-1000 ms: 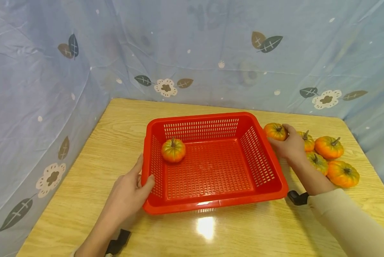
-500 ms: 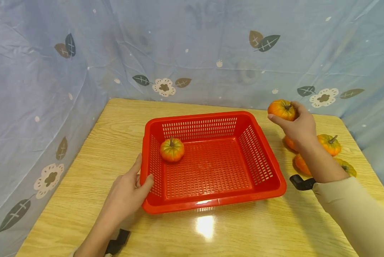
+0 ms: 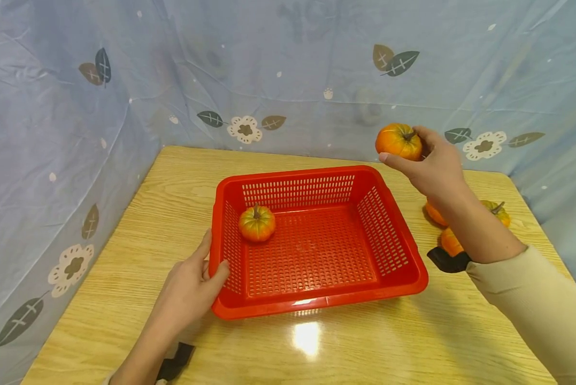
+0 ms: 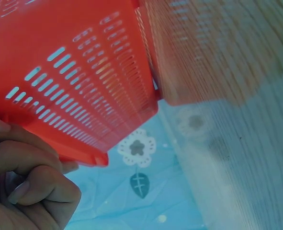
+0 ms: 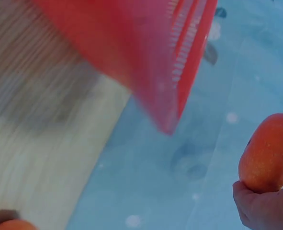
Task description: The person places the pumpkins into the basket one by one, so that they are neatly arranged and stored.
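Observation:
A red perforated basket [image 3: 312, 305] stands mid-table in the head view, with one small orange-green pumpkin [image 3: 256, 223] inside at its left end. My left hand [image 3: 186, 289] grips the basket's left rim; in the left wrist view its curled fingers [image 4: 40, 177] are at the rim of the basket [image 4: 84, 81]. Raised above and behind the basket's back right corner, my right hand [image 3: 434, 166] holds an orange pumpkin [image 3: 398, 141] between thumb and fingers. The right wrist view shows that pumpkin [image 5: 268, 153] in the hand [image 5: 268, 208], off the table.
Several more pumpkins [image 3: 497, 214] lie on the right side of the wooden table [image 3: 172, 182], partly hidden behind my right forearm. A blue patterned curtain [image 3: 268, 64] hangs behind the table and along both sides.
My right hand has lifted the pumpkin from beside the basket's right rim, first up and slightly right, then left toward the basket's back right corner. My left hand keeps its grip on the rim.

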`<move>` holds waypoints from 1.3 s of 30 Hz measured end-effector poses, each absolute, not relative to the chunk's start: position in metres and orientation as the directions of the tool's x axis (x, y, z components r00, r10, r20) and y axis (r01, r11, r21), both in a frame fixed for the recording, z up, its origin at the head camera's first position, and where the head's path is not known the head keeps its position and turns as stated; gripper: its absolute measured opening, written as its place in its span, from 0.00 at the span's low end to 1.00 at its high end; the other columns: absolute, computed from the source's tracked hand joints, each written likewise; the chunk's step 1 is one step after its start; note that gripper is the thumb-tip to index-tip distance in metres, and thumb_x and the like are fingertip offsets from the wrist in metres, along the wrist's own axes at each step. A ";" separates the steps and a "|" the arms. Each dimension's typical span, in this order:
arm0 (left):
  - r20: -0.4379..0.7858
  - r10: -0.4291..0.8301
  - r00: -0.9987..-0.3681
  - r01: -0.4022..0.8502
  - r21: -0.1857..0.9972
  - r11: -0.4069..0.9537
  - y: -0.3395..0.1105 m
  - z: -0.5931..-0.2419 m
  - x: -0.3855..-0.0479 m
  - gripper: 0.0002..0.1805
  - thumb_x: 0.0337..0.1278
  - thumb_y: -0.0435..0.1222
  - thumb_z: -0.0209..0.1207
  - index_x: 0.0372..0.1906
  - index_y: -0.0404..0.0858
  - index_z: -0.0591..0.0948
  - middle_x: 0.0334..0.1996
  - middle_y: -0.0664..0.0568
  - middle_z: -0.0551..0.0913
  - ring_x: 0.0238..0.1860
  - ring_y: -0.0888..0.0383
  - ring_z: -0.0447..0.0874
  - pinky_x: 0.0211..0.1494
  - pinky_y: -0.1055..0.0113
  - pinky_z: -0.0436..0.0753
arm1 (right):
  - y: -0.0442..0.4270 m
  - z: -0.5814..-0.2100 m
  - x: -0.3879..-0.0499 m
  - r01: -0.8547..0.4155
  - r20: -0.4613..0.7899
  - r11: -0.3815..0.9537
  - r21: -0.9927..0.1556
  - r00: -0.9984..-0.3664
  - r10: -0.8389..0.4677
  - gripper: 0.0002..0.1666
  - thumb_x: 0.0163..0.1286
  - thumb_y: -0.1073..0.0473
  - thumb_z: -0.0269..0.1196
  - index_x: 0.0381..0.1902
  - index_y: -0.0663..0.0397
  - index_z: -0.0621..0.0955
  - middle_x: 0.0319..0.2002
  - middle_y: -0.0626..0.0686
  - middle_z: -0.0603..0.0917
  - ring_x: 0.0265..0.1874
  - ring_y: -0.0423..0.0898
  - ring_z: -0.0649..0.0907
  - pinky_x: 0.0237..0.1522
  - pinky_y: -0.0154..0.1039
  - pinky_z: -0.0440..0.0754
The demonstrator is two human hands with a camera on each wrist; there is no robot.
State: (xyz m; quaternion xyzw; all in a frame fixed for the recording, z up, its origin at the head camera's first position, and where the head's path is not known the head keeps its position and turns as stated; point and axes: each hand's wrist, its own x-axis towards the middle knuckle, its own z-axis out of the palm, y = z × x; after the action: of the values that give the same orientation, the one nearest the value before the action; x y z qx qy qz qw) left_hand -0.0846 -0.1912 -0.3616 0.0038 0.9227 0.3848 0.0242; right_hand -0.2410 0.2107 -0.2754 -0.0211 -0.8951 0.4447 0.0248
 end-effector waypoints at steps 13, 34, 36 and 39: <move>-0.047 0.024 -0.999 -0.016 0.694 0.720 -0.193 -0.361 -0.087 0.42 0.70 0.42 0.58 0.81 0.35 0.53 0.13 0.56 0.69 0.11 0.64 0.61 0.13 0.67 0.64 | 0.154 -0.278 -0.248 -0.185 0.066 0.541 -0.820 -0.970 -0.233 0.53 0.60 0.47 0.77 0.76 0.53 0.64 0.65 0.53 0.73 0.60 0.51 0.76 0.61 0.47 0.76; -0.021 0.034 -0.999 0.010 0.698 0.716 -0.193 -0.363 -0.087 0.42 0.70 0.42 0.59 0.81 0.35 0.54 0.13 0.57 0.69 0.11 0.64 0.61 0.13 0.66 0.64 | 0.111 -0.323 -0.245 -0.349 -0.118 0.662 -0.664 -0.824 -0.554 0.55 0.52 0.46 0.81 0.73 0.51 0.69 0.60 0.51 0.79 0.55 0.49 0.78 0.58 0.47 0.78; -0.016 0.034 -0.999 0.013 0.701 0.713 -0.193 -0.363 -0.086 0.42 0.70 0.41 0.59 0.81 0.35 0.54 0.13 0.57 0.70 0.11 0.64 0.62 0.13 0.66 0.64 | 0.109 -0.328 -0.245 -0.341 -0.134 0.677 -0.652 -0.827 -0.546 0.54 0.51 0.46 0.81 0.73 0.51 0.70 0.60 0.52 0.78 0.55 0.50 0.77 0.57 0.48 0.78; -0.013 0.033 -0.999 0.014 0.708 0.706 -0.193 -0.363 -0.086 0.42 0.70 0.41 0.59 0.81 0.35 0.54 0.13 0.57 0.70 0.11 0.63 0.62 0.13 0.66 0.64 | 0.107 -0.335 -0.246 -0.336 -0.152 0.698 -0.633 -0.830 -0.537 0.55 0.51 0.46 0.81 0.73 0.51 0.70 0.61 0.53 0.78 0.57 0.52 0.76 0.58 0.49 0.78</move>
State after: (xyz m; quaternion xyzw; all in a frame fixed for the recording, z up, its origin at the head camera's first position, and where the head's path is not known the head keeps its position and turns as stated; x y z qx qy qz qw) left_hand -0.0860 -0.1930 -0.3632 0.0129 0.9235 0.3832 0.0122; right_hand -0.2457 0.1067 -0.3348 0.2407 -0.9064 0.3054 -0.1649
